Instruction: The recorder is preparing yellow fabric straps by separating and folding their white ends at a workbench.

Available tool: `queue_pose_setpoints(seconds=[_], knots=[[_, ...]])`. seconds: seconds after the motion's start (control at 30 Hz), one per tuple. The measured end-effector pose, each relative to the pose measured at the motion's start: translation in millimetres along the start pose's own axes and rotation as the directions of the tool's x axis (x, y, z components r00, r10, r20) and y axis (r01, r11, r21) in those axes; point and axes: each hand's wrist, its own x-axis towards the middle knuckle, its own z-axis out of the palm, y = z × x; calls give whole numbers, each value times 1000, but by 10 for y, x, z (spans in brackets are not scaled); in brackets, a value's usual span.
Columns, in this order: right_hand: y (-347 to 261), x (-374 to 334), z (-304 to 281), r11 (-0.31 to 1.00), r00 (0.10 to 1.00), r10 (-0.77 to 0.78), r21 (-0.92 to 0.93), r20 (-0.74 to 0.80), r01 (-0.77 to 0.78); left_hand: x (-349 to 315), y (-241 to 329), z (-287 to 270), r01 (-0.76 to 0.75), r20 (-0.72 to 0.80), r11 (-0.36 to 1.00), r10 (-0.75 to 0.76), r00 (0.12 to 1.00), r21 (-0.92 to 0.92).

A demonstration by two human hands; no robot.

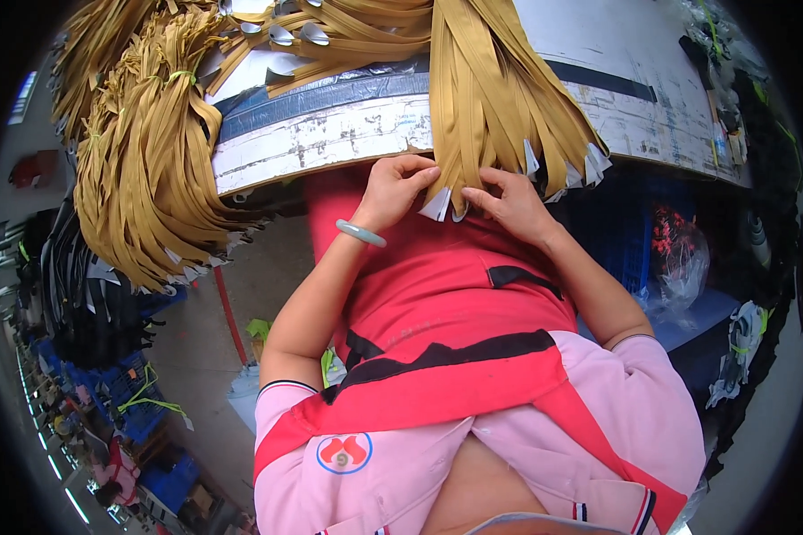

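A bundle of long mustard-yellow zipper tapes (486,98) hangs over the near edge of the table, with whitish film on the lower ends. My left hand (391,192) is closed at the bundle's left side, thumb and index finger pinching the edge of a zipper tape beside its white tip (435,205). Just to the right, my right hand (514,203) is closed too, its thumb and bent fingers at the end of a neighbouring tape. Both hands are in front of the red apron (455,267). The exact grip of the right fingertips is partly hidden.
More yellow tapes (147,169) hang in a thick tied bunch over the table's left side; others lie across its top. The white tabletop (330,138) has worn edges and dark tape. Blue crates (129,392) and black strips (80,285) are at left; a plastic bag (682,263) is at right.
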Motion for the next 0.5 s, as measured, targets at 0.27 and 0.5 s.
queue_pose_setpoints(seconds=[0.27, 0.5], knots=[[-153, -135, -288, 973, 989, -125, -204, -76, 108, -174, 133, -180, 199, -10, 965, -204, 979, -172], [-395, -249, -269, 954, 934, -227, -254, -275, 157, -335, 217, -207, 115, 15, 963, -114, 993, -244]])
